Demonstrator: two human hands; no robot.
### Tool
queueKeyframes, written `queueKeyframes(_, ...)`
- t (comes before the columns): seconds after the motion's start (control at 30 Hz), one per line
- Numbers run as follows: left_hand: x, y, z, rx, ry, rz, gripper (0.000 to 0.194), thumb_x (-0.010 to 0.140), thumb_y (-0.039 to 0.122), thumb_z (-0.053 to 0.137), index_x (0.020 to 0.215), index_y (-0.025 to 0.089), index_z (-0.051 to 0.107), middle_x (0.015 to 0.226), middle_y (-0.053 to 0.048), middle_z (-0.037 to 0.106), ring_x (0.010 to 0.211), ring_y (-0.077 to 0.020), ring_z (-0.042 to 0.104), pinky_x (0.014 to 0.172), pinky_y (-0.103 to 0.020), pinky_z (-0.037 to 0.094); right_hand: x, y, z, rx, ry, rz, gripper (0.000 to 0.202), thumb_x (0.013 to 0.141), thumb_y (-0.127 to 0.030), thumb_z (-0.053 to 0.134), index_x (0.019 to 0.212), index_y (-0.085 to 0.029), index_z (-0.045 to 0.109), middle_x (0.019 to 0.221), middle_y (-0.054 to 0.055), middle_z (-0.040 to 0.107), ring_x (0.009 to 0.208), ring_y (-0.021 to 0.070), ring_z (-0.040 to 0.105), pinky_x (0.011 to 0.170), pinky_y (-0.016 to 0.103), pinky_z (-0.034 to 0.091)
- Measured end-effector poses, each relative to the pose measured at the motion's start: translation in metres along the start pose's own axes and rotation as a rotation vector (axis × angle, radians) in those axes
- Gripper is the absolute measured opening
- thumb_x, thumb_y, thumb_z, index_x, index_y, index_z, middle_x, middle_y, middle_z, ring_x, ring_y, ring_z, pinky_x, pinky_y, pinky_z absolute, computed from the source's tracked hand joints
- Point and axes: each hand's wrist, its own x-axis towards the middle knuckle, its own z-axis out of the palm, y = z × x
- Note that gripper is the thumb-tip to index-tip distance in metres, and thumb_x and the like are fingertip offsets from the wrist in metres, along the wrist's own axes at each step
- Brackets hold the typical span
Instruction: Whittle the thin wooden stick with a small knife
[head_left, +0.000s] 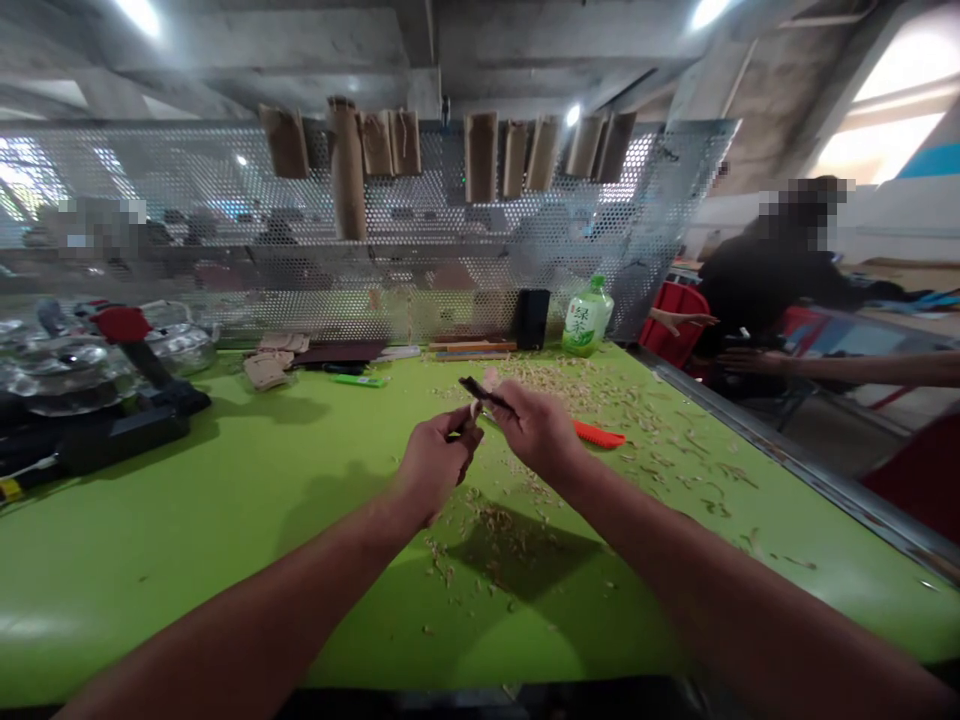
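Above the middle of the green table, my left hand (441, 458) is closed with its fingers pinched round a small pale piece (475, 409) that looks like wood. My right hand (541, 425) is wrapped round a dark, narrow tool (474, 388), whose end sticks out past the fingers toward the left. The two hands nearly meet, and the tool lies close to the pale piece; whether they touch I cannot tell. Behind my right wrist lies an orange-red handle (602, 436), partly hidden. Pale wood shavings (499, 520) are scattered below my hands.
A green-labelled bottle (585, 322) and a black box-like object (533, 319) stand at the back. A green cutter (358, 380) and thin wooden pieces (268, 368) lie left. A red-and-black power tool (139, 350) sits far left. Another person (772, 270) is at right, beyond the table edge.
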Motion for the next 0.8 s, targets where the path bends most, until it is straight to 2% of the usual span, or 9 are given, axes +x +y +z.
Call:
queueKeyframes(0.17,0.0023,-0.0016,-0.0011,0.087,0.043,0.061,0.037,0.074,0.032,0.067,0.107,0.014,0.070,0.049,0.008,0.035,0.042,-0.0046,0.023,0.043,-0.021,0.018,0.0000,0.0024,0.0013,0.016,0.001,0.021,0.022,0.093,-0.036,0.046,0.083,-0.021,0.058,0.065,0.001,0.057,0.056,0.0132,0.048,0.054,0.025,0.027)
queueKeyframes(0.27,0.0027,-0.0005,-0.0020,0.191,0.090,0.116,0.031,0.075,0.030,0.065,0.100,0.014,0.073,0.048,0.007,0.039,0.043,-0.0064,0.027,0.046,-0.021,0.022,-0.0003,0.0041,0.0024,0.057,-0.033,-0.009,0.022,0.093,-0.036,0.045,0.083,-0.021,0.058,0.067,0.001,0.058,0.058,0.0131,0.049,0.055,0.025,0.028)
queueKeyframes(0.37,0.0031,0.0002,-0.0032,0.293,0.122,0.171,0.025,0.073,0.027,0.065,0.093,0.015,0.074,0.051,0.004,0.046,0.046,-0.0078,0.032,0.047,-0.021,0.024,-0.0003,0.0031,0.0028,0.047,-0.006,0.038,0.022,0.093,-0.037,0.046,0.084,-0.021,0.058,0.066,0.001,0.057,0.058,0.0135,0.048,0.055,0.024,0.028)
queueKeyframes(0.43,0.0037,-0.0002,-0.0040,0.326,0.124,0.178,0.021,0.073,0.025,0.064,0.089,0.015,0.074,0.049,0.004,0.046,0.045,-0.0083,0.033,0.047,-0.021,0.024,-0.0003,0.0006,0.0030,0.036,-0.028,0.036,0.023,0.092,-0.037,0.045,0.081,-0.021,0.057,0.065,0.001,0.057,0.057,0.0134,0.047,0.054,0.024,0.028)
queueKeyframes(0.53,0.0044,-0.0011,-0.0044,0.314,0.116,0.159,0.018,0.074,0.025,0.063,0.085,0.015,0.073,0.045,0.005,0.042,0.043,-0.0085,0.031,0.046,-0.021,0.023,-0.0003,-0.0033,0.0038,0.056,-0.094,0.018,0.021,0.092,-0.036,0.046,0.082,-0.021,0.057,0.068,0.001,0.059,0.059,0.0139,0.050,0.055,0.024,0.028)
queueKeyframes(0.63,0.0046,-0.0017,-0.0042,0.262,0.109,0.152,0.019,0.073,0.026,0.064,0.086,0.015,0.073,0.045,0.006,0.042,0.042,-0.0076,0.029,0.045,-0.021,0.021,-0.0001,-0.0049,0.0045,0.057,-0.069,0.069,0.019,0.092,-0.035,0.046,0.085,-0.021,0.058,0.068,0.001,0.060,0.060,0.0152,0.052,0.055,0.025,0.029)
queueKeyframes(0.73,0.0046,-0.0021,-0.0039,0.267,0.109,0.141,0.016,0.072,0.026,0.065,0.080,0.014,0.072,0.045,0.006,0.041,0.042,-0.0069,0.029,0.044,-0.021,0.020,-0.0002,-0.0043,0.0052,0.086,-0.109,0.034,0.022,0.092,-0.036,0.045,0.081,-0.021,0.057,0.066,0.002,0.058,0.060,0.0155,0.052,0.055,0.025,0.030)
queueKeyframes(0.8,0.0048,-0.0023,-0.0038,0.258,0.109,0.130,0.017,0.072,0.027,0.065,0.081,0.014,0.072,0.045,0.006,0.040,0.041,-0.0064,0.028,0.044,-0.021,0.020,0.0000,-0.0035,0.0055,0.096,-0.084,0.041,0.021,0.092,-0.036,0.046,0.082,-0.022,0.057,0.067,0.001,0.059,0.060,0.0152,0.052,0.056,0.025,0.031)
